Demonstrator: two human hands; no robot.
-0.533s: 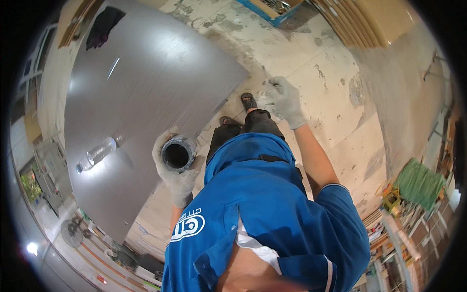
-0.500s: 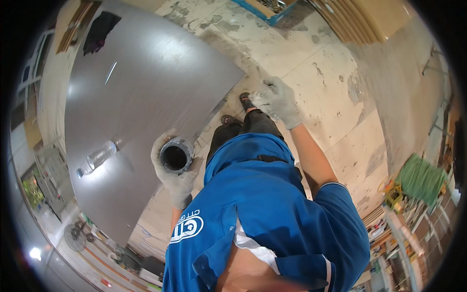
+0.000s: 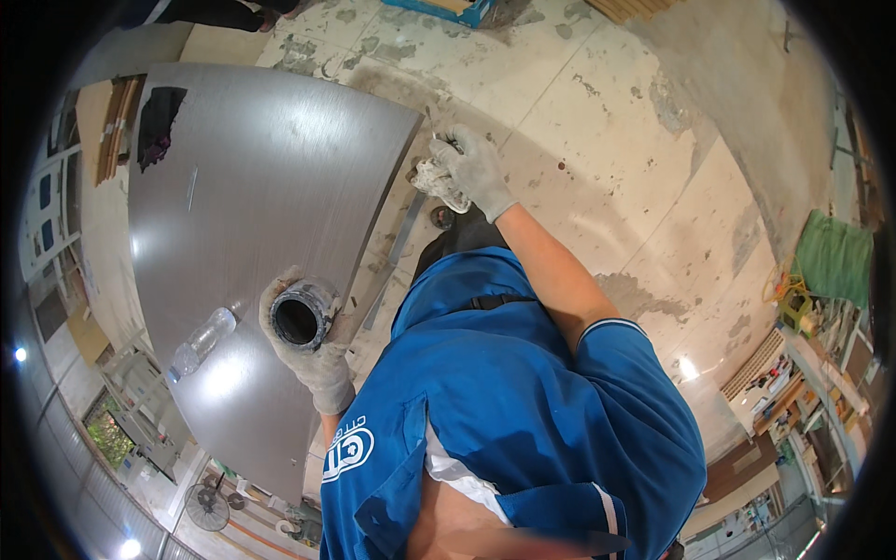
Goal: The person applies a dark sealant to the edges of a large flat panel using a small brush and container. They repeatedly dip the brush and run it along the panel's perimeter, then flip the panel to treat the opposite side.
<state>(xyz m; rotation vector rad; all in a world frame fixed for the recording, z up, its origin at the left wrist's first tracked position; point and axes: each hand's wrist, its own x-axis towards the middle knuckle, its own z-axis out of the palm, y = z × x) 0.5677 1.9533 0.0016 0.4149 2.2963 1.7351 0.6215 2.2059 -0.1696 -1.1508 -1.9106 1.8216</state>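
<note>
My left hand point(image 3: 322, 371), in a pale work glove, is wrapped round a grey, stained open-topped can point(image 3: 329, 301). Its inside looks dark, and I cannot make out the contents. The can is over the near right part of a large grey panel point(image 3: 271, 187). My gloved right hand point(image 3: 481, 173) is closed on a crumpled whitish rag point(image 3: 439, 185), off the panel's right edge. A thin stick-like thing shows by its fingertips, too small to name. Left of the can, a clear plastic bottle point(image 3: 205, 341) lies on its side on the panel.
On the panel's far left lies a black cloth point(image 3: 161, 121), with a thin pale strip point(image 3: 192, 189) near it. A person's dark-clad legs point(image 3: 215, 13) show at the far left. A blue tray point(image 3: 457, 9) stands on the stained floor point(image 3: 579, 121). A standing fan point(image 3: 206, 505) is at lower left.
My right hand has moved left with the rag, closer to the panel's edge. My left hand still holds the can, now slightly left in view. Another person's legs have come into view.
</note>
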